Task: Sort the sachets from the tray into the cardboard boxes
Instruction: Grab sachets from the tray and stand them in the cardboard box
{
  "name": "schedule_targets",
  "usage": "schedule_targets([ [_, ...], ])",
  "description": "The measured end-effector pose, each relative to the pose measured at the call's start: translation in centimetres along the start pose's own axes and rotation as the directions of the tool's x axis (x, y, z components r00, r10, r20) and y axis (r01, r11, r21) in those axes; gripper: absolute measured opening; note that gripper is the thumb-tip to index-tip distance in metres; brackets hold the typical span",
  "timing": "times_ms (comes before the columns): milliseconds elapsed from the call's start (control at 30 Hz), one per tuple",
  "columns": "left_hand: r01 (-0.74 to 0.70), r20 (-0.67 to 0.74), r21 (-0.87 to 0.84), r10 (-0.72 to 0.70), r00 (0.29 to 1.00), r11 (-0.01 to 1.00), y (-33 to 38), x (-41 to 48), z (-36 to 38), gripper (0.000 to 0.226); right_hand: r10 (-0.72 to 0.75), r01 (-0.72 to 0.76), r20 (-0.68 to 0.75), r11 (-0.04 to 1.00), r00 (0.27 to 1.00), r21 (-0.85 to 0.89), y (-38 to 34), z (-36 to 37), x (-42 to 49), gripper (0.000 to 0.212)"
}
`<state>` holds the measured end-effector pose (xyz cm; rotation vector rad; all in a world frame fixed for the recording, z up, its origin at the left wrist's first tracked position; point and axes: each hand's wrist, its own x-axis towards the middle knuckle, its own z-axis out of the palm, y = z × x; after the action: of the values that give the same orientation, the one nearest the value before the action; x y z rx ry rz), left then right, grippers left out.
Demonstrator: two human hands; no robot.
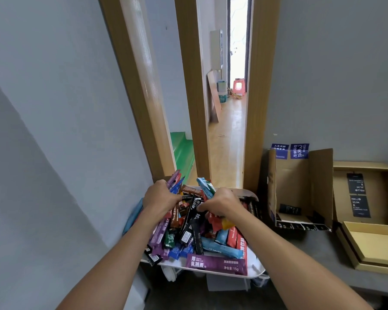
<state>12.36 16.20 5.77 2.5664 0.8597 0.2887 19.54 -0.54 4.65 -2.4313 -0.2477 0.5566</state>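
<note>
Through the head camera I see the white tray (pixel 254 268) heaped with sachets (pixel 220 247). My left grip (pixel 160 196) is clenched round a bunch of them at the tray's far left corner. My right grip (pixel 222 203) grasps another bunch near its far edge. Right of the tray, on the desk (pixel 311 247), stands an open cardboard box (pixel 300 186), with flat boxes (pixel 379 242) beyond it.
</note>
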Motion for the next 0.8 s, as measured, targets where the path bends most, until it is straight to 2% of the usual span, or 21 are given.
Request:
schedule_targets([
  [200, 0.034, 0.118, -0.393, 0.013, 0.993, 0.919, -1.0, -0.6, -1.5, 0.024, 0.053, -0.051, -0.021, 0.997, 0.998, 0.066, -0.2, 0.4, -0.4, 0.047],
  [333, 0.117, 0.243, -0.553, 0.026, 0.970, 0.825, -1.4, -2.2, -2.6, 0.013, 0.070, -0.075, 0.029, 0.964, 0.997, 0.255, -0.3, 0.4, -0.5, 0.046],
  [400, 0.148, 0.278, -0.624, 0.042, 0.960, 0.767, -1.6, -2.8, -3.0, 0.019, 0.072, -0.071, 0.007, 0.946, 0.997, 0.316, -0.2, 0.1, -0.5, 0.049],
  [533, 0.014, 0.182, -0.600, 0.120, 0.976, 0.800, -1.6, -3.3, -3.4, 0.029, 0.012, 0.054, -0.175, 0.930, 0.984, 0.365, -1.1, -1.6, -2.1, 0.038],
  [633, -0.039, 0.182, -0.607, 0.187, 0.965, 0.794, -0.9, -3.7, -3.5, 0.032, -0.028, 0.133, -0.278, 0.921, 0.960, 0.367, -2.2, -3.8, -4.0, 0.037],
  [800, -0.082, 0.165, -0.665, 0.254, 0.953, 0.742, 1.8, -4.7, -3.6, 0.028, -0.069, 0.220, -0.296, 0.829, 0.953, 0.514, -1.4, -5.5, -6.2, 0.039],
])
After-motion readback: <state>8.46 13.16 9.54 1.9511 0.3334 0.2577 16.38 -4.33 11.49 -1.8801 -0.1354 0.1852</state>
